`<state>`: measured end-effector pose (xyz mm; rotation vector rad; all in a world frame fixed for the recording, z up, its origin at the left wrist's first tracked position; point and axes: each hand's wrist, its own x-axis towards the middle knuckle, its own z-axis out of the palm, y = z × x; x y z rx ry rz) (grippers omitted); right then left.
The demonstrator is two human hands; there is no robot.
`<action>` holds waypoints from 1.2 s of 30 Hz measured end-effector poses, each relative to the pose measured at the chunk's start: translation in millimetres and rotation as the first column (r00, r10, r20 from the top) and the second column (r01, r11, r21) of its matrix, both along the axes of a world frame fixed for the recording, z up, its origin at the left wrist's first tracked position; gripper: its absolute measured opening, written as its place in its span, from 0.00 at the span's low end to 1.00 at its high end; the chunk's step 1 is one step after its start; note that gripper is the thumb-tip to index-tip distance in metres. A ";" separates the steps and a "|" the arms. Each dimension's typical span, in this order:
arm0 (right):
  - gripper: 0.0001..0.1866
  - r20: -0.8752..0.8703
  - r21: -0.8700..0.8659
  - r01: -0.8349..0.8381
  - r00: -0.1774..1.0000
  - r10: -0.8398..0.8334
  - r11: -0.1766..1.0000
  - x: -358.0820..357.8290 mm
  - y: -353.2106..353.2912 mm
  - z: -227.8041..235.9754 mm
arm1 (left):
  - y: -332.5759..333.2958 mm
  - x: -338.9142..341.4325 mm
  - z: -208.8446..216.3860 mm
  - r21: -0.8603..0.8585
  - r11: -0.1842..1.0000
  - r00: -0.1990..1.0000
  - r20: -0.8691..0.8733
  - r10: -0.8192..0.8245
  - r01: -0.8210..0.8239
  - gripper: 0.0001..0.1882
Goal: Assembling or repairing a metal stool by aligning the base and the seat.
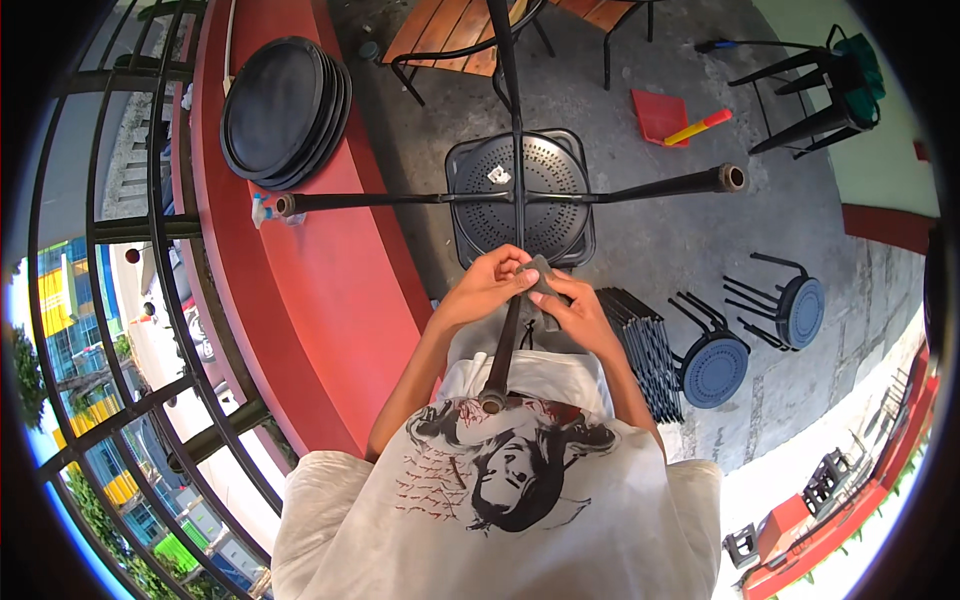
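The four-armed black metal frame (519, 198) spread before the person, its near leg (505, 355) aimed at the shirt. Beside that leg, the left hand (482, 290) and right hand (578, 312) had fingertips drawn nearly together, pinching a grey folded piece (543, 275), cloth or abrasive sheet, I couldn't tell. Wiping well probably called for a snug wrap around the tube and even strokes, with the leg steadied.

Around it, the red ledge (340, 330) limited room on the left, the frame's left arm reaching over it. Black discs (285, 108) were stacked toward the ledge's far end; a spray bottle (262, 210) sat nearer, partly behind the arm's tip. Beyond the frame's hub, a perforated disc (555, 225) lay within a squarish black rim, bearing a white scrap (498, 175) left of its centre.
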<state>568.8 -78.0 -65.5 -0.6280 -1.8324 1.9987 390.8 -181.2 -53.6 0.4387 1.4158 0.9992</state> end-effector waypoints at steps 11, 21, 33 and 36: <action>0.13 -0.003 -0.302 -0.233 0.970 0.243 0.925 16.0 7.4 -11.8 | 6.1 14.9 8.6 0.171 0.972 0.962 -0.249 -0.114 0.159 0.10; 0.11 0.107 0.043 -0.104 0.989 0.098 0.994 5.3 1.1 -25.0 | 10.8 -4.8 -11.0 0.101 0.954 0.918 -0.317 -0.237 0.281 0.09; 0.13 0.142 -0.324 -0.053 0.984 0.103 0.945 0.0 9.6 -38.0 | 19.7 -12.8 14.8 0.081 0.965 0.862 -0.473 -0.184 0.250 0.16; 0.14 0.055 -0.349 -0.010 0.998 0.031 0.937 -1.9 14.3 -19.3 | 22.3 -11.9 27.2 0.271 0.912 0.813 -0.572 -0.105 0.309 0.17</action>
